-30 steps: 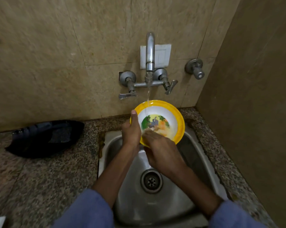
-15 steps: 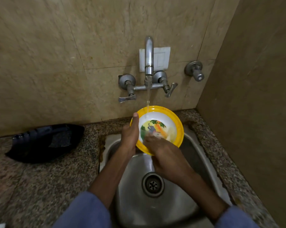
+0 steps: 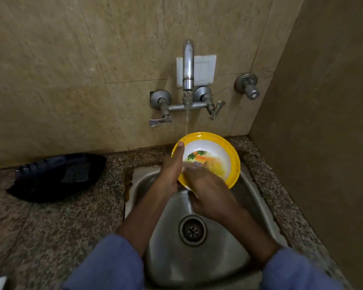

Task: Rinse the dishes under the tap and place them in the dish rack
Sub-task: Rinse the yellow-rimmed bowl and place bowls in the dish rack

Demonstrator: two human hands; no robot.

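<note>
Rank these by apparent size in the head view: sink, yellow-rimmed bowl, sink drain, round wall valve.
1. sink
2. yellow-rimmed bowl
3. sink drain and round wall valve: they look about alike, and the valve is farther away, so they stay unranked.

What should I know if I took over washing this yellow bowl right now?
Left hand grips the yellow bowl by its left rim, thumb up along the edge, holding it tilted over the sink.
Right hand: fingers reach inside the bowl; they are blurred.
The tap is running and the water lands at the bowl's far rim.
Done: the bowl is under the water.
Left: finish rinsing it, then put it in the dish rack, which is not in view.
</note>
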